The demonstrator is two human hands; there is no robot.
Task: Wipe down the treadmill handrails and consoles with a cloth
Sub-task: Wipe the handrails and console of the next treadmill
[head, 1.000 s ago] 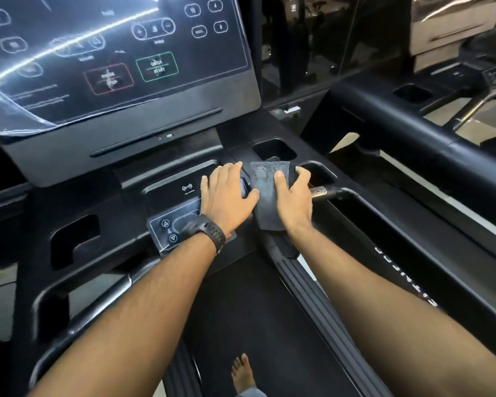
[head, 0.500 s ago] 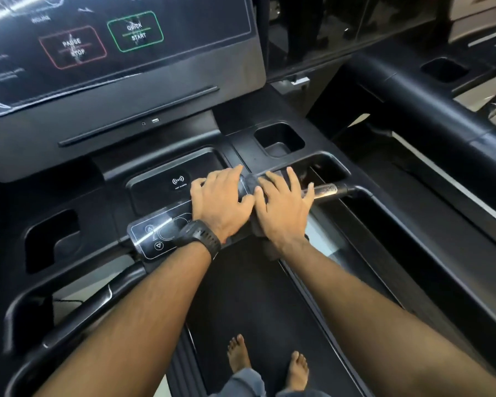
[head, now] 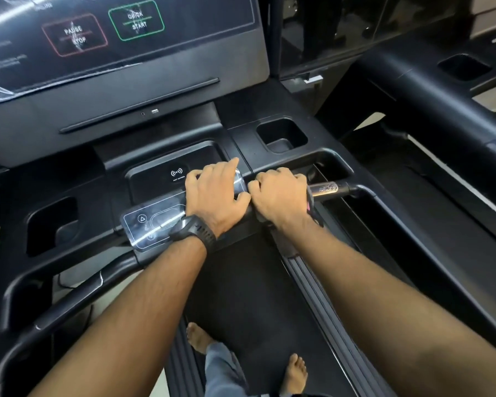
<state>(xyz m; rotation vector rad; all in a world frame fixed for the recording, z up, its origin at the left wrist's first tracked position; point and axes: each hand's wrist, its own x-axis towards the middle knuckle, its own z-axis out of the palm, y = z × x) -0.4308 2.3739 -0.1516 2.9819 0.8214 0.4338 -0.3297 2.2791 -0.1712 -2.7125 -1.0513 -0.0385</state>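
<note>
Right hand [head: 278, 196] has curled round the handrail [head: 330, 189].

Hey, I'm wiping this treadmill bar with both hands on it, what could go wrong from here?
1. Your left hand rests on the arrow-key panel; a press might start the belt under your bare feet.
2. The cloth is bunched under your right hand; its hanging end may slip off.
</note>
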